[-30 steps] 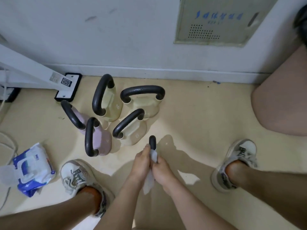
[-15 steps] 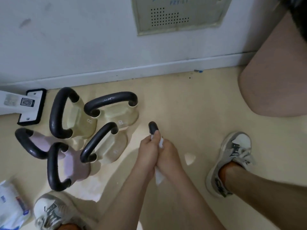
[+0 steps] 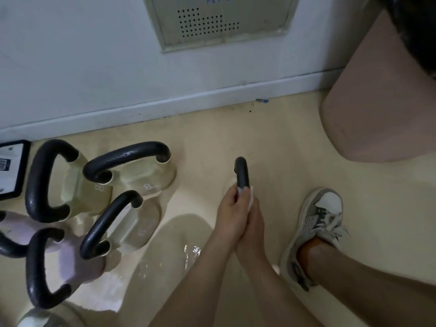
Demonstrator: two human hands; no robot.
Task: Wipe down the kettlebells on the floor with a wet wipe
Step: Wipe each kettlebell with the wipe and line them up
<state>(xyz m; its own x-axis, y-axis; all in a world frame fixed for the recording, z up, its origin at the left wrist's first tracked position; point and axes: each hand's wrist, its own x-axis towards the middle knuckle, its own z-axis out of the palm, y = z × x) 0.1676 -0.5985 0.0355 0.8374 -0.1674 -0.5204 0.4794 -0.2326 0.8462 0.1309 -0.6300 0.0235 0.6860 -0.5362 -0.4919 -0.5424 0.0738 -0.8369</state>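
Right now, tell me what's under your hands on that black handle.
A white wet wipe peeks out between the left hand and right hand, both closed round the black handle; only its far end shows. The kettlebell's body below is hidden by the hands and forearms.

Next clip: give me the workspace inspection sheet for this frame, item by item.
Surface: beige floor, glossy patch by the arms.
Job's things: three cream kettlebells and two lilac kettlebells grouped left; wet wipe against a sixth black handle.
Clutter: nothing seen.
Grippers: left hand grips the handle; right hand holds the wipe.
Cables: nothing seen.
Surroundings: perforated wall panel, pink rounded object, sneaker.
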